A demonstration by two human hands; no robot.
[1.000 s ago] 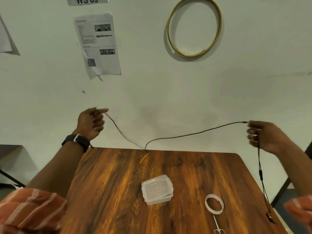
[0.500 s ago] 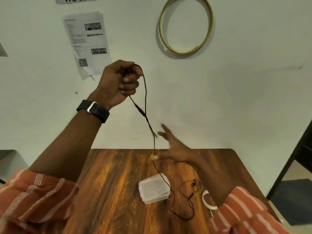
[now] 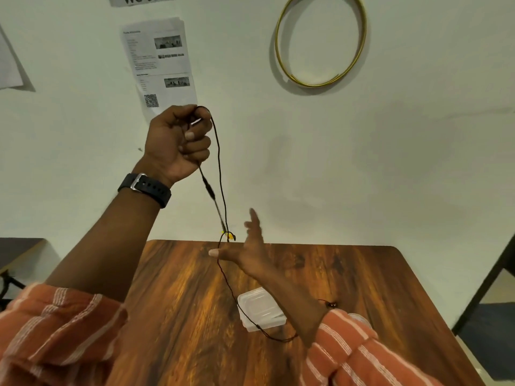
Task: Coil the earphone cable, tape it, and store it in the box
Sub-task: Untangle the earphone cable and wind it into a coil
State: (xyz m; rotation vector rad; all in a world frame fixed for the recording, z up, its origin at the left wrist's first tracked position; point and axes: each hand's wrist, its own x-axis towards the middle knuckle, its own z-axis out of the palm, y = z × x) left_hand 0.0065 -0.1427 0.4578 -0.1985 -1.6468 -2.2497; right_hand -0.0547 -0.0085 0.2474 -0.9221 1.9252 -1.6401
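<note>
My left hand point(image 3: 178, 142) is raised in front of the wall, fist shut on one end of the black earphone cable point(image 3: 220, 174). Two strands hang down from it to a small yellow piece point(image 3: 228, 235). My right hand point(image 3: 245, 252) is lower, above the table's far edge, fingers spread, with the cable running against its thumb side. From there the cable trails down across the clear lidded plastic box point(image 3: 260, 309) on the wooden table point(image 3: 181, 302). An earbud point(image 3: 332, 304) lies just right of my right forearm. The tape roll is mostly hidden behind my right sleeve.
A gold hoop point(image 3: 320, 43) and a printed sheet point(image 3: 160, 65) hang on the white wall behind. A dark frame point(image 3: 485, 296) stands off the table's right edge, and a dark surface point(image 3: 16, 249) sits at the left.
My left hand rose from low left to high centre with the cable end. My right hand let its end drop, came in to the middle and now touches the hanging strands with spread fingers.
</note>
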